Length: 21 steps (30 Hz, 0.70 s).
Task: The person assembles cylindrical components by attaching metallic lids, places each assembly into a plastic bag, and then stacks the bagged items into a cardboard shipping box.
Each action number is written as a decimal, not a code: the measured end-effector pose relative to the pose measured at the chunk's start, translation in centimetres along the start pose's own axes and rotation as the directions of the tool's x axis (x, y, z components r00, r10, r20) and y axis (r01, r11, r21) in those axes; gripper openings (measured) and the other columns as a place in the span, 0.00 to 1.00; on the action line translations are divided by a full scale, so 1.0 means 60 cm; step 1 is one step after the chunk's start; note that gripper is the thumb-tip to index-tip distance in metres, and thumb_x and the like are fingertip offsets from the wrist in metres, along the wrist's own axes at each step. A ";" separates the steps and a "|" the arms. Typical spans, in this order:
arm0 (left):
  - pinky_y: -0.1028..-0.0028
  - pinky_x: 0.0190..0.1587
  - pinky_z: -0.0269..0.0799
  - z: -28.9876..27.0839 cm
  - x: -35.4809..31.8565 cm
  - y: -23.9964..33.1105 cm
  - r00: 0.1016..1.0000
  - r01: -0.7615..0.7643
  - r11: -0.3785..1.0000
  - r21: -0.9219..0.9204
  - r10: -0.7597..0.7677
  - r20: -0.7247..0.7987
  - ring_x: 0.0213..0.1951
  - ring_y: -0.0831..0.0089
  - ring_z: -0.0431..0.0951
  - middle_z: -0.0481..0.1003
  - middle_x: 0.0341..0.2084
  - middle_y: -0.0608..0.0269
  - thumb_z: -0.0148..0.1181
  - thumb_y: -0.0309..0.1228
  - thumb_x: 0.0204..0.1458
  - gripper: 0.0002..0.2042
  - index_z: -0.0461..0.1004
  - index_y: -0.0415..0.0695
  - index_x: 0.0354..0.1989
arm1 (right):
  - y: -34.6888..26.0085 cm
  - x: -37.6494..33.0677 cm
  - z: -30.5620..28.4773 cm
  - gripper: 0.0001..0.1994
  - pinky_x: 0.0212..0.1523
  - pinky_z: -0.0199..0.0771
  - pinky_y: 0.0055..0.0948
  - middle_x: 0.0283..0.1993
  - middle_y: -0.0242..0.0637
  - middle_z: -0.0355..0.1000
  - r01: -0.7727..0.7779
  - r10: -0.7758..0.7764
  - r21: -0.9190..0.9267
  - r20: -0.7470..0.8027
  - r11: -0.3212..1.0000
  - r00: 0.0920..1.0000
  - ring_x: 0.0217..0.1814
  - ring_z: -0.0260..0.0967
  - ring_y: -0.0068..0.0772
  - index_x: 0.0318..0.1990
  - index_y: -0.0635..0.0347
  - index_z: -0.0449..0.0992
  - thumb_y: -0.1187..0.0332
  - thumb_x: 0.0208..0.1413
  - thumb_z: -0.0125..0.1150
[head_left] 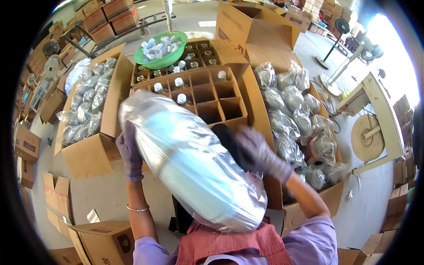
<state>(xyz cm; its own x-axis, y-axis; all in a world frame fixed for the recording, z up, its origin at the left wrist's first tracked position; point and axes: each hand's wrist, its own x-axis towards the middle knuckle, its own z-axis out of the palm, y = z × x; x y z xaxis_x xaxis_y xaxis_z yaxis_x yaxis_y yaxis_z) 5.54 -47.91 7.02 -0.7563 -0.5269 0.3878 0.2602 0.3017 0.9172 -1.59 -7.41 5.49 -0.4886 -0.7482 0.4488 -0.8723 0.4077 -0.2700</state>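
Observation:
A large, rounded, light blue object in a clear plastic bag [187, 165] lies tilted across my lap, its upper end toward the left; what is inside cannot be made out. My gloved left hand [129, 150] grips its left side, the fingers partly hidden by the plastic. To its right my gloved right hand [260, 152] is smeared by motion, apart from the bag's upper part, so its fingers do not show clearly. Beyond the bag stands a divided carton [212, 95] holding several clear bottles with white caps [179, 82], among vacant compartments.
A green bowl [154, 65] of small whitish caps rests on a second divided carton of open-necked bottles. Cartons of plastic-wrapped bottles flank me at left [115, 119] and right [251, 95]. Fans [342, 25] stand at the far right.

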 end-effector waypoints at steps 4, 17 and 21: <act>0.70 0.43 0.74 0.066 0.044 -0.018 0.971 0.093 0.995 0.027 -0.097 0.217 0.39 0.69 0.78 0.78 0.40 0.55 0.50 0.34 0.65 0.17 0.70 0.35 0.56 | -0.118 -0.097 0.044 0.24 0.61 0.64 0.47 0.61 0.51 0.65 -0.359 0.417 0.440 -0.041 0.823 0.908 0.63 0.62 0.54 0.59 0.59 0.68 0.74 0.53 0.59; 0.73 0.60 0.66 0.568 -0.109 0.131 0.507 0.161 0.887 -0.433 0.302 0.808 0.55 0.71 0.73 0.72 0.56 0.57 0.49 0.46 0.66 0.28 0.63 0.36 0.66 | -0.146 -0.431 -0.133 0.13 0.54 0.72 0.34 0.52 0.46 0.74 -0.751 0.618 0.027 -0.588 0.660 0.521 0.56 0.71 0.42 0.53 0.62 0.75 0.75 0.62 0.56; 0.74 0.61 0.67 0.536 -0.197 0.070 0.469 0.423 0.877 -0.229 0.004 0.883 0.53 0.72 0.75 0.76 0.51 0.56 0.53 0.39 0.65 0.24 0.66 0.33 0.63 | -0.087 -0.498 -0.125 0.16 0.57 0.73 0.38 0.56 0.38 0.73 -0.733 0.795 0.406 -0.528 0.546 0.299 0.60 0.69 0.41 0.56 0.59 0.74 0.65 0.64 0.58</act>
<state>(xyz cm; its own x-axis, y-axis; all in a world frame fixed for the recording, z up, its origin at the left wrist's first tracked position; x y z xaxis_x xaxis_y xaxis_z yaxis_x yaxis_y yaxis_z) -3.72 -14.88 3.34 -0.8838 0.4559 0.1050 0.0451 -0.1404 0.9891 17.44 16.74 -0.13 -0.8498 0.3762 0.3692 -0.1098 0.5587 -0.8221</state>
